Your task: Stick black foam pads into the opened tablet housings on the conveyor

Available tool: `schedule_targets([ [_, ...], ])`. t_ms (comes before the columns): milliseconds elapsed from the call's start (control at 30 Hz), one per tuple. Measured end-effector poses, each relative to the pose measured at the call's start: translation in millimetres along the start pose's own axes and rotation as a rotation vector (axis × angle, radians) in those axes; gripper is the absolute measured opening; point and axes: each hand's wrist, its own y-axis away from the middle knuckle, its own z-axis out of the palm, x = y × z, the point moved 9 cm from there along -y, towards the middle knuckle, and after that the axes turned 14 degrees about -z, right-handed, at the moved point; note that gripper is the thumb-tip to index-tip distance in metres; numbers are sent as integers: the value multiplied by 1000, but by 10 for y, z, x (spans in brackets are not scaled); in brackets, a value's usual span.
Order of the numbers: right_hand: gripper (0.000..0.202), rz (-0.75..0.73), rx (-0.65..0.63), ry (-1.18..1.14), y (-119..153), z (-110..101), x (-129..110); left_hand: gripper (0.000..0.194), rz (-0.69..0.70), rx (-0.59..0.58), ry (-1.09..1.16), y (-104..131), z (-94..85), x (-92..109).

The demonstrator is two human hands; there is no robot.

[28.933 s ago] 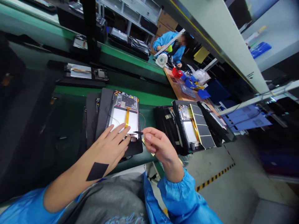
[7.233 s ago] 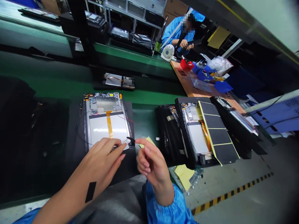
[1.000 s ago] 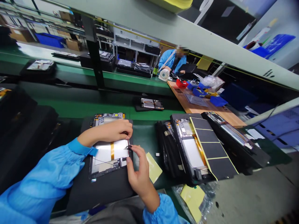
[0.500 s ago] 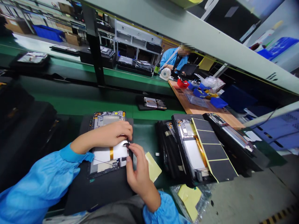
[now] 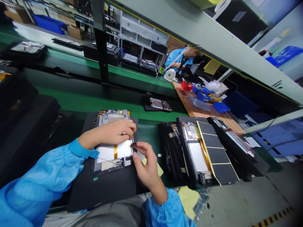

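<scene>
An opened tablet [image 5: 106, 165] lies on a black foam pad [image 5: 113, 192], its white battery [image 5: 124, 150], orange ribbon and circuit board exposed. Across its middle reaches my left hand [image 5: 115, 130], fingers curled down at the right edge; what is under the fingertips is hidden. My right hand [image 5: 147, 164] is beside that same edge, with a small black strip [image 5: 133, 145] at the tips of its index finger and thumb. A yellow backing sheet [image 5: 159, 170] lies partly behind the right hand.
Right of me, a sheet of black adhesive pads [image 5: 215, 148] leans on another opened tablet [image 5: 197, 156] atop a stack. Dark stacks [image 5: 40, 126] stand at left. One tablet [image 5: 157, 104] lies further back on the green bench. A co-worker [image 5: 176, 58] sits beyond a small fan [image 5: 169, 75].
My right hand has moved slightly right, bringing the black strip from over the tablet to its edge. My left hand stays across the tablet. The whole view has shifted a little.
</scene>
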Motion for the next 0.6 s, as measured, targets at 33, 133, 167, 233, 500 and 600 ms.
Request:
schedule_targets([
  [33, 25, 24, -15, -14, -32, -13, 16, 27, 6, 5, 3, 2, -3, 0],
  [133, 20, 106, -60, -55, -164, -79, 81, 28, 20, 15, 8, -10, 0, -4],
  [167, 16, 113, -84, -43, -233, -110, 86, 28, 22, 20, 9, -17, 2, -7],
  [233, 7, 87, -198, 29, -403, -136, 59, 28, 26, 27, 13, -29, 4, -13],
  [500, 5, -40, -774, 161, -749, 135, -41, 24, 5, 52, 41, -20, -45, -65],
  [600, 9, -50, -797, 211, -761, 201, 5, 19, -50, 84, 42, -19, -83, -119],
])
